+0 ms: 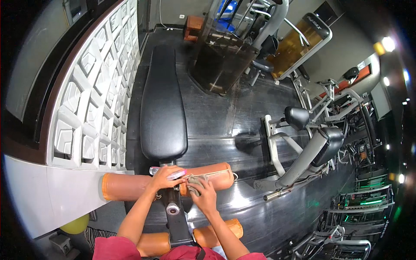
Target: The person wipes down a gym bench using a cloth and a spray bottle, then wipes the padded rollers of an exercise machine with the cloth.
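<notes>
My right hand [205, 197] presses a crumpled grey-green cloth [197, 182] against the right orange foam roller [219, 175] of a workout bench. My left hand [165, 177] is closed around a clear container with a pink edge [177, 174], possibly a bottle; its full shape is hidden by the fingers. It sits close to the bench's metal post, between the two upper rollers. The left orange roller [128, 187] lies beside my left forearm. Beyond my hands stretches the bench's long black pad [163, 112].
Two lower orange rollers [216, 233] are close to my body. A white lattice wall [93, 99] and white ledge [56, 197] border the left. A grey-framed machine with black pads [303, 151] stands right, a cable machine [225, 56] ahead. A yellow-green ball [74, 226] rests below the ledge.
</notes>
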`<action>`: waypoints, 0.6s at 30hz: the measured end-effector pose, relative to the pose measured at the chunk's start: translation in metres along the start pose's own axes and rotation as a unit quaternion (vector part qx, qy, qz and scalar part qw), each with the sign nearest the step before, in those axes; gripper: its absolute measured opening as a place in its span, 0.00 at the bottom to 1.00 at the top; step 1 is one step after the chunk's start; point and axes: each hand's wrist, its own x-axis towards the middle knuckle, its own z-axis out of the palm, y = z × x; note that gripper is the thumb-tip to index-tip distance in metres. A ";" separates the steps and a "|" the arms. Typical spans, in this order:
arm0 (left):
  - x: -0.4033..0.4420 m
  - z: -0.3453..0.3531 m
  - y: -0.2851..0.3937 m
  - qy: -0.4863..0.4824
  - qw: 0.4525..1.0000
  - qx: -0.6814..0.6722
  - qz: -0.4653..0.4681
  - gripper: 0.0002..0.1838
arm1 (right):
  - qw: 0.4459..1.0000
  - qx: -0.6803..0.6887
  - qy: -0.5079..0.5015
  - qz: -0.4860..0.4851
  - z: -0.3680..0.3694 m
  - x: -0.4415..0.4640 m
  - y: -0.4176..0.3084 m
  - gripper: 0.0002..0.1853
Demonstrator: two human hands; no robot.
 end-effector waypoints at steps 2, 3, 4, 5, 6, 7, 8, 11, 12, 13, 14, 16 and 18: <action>-0.002 0.003 -0.004 0.002 1.000 0.009 0.005 0.22 | 0.996 0.017 -0.080 0.048 -0.011 -0.002 -0.009 0.20; -0.002 0.004 -0.007 0.006 1.000 0.015 0.011 0.22 | 0.998 -0.008 -0.056 0.021 -0.019 0.000 0.001 0.19; -0.002 0.005 -0.010 0.005 1.000 0.015 0.011 0.22 | 0.999 -0.049 -0.008 0.013 -0.029 0.004 0.013 0.18; -0.001 0.006 -0.012 -0.006 1.000 0.006 0.005 0.20 | 0.995 -0.090 0.039 0.004 -0.040 0.006 0.027 0.17; -0.001 0.007 -0.013 -0.016 1.000 -0.005 -0.001 0.19 | 0.991 -0.109 0.078 0.024 -0.048 0.007 0.046 0.17; 0.000 0.006 -0.013 -0.014 1.000 -0.006 -0.001 0.19 | 0.984 -0.128 0.118 0.042 -0.056 0.008 0.063 0.17; 0.000 0.004 -0.010 -0.008 1.000 -0.011 0.006 0.18 | 0.983 -0.125 0.114 0.074 -0.069 0.010 0.074 0.16; 0.002 0.003 -0.005 0.002 0.999 -0.029 0.018 0.16 | 0.975 -0.009 0.113 0.192 -0.077 0.010 0.093 0.14; 0.002 0.002 -0.005 0.007 0.999 -0.036 0.019 0.16 | 0.973 0.050 0.118 0.193 -0.071 0.008 0.101 0.14; 0.003 0.002 -0.005 0.002 0.999 -0.040 0.015 0.16 | 0.971 0.056 0.129 0.191 -0.062 0.005 0.096 0.15; 0.003 0.003 -0.006 0.004 0.999 -0.040 0.016 0.16 | 0.975 -0.002 0.174 0.141 -0.048 0.001 0.092 0.14; 0.003 0.004 -0.009 0.005 0.998 -0.043 0.035 0.15 | 0.966 -0.021 0.208 0.153 -0.039 0.000 0.067 0.15; 0.002 0.005 -0.011 0.009 0.999 -0.034 0.034 0.15 | 0.965 -0.019 0.204 0.166 -0.037 -0.002 0.060 0.15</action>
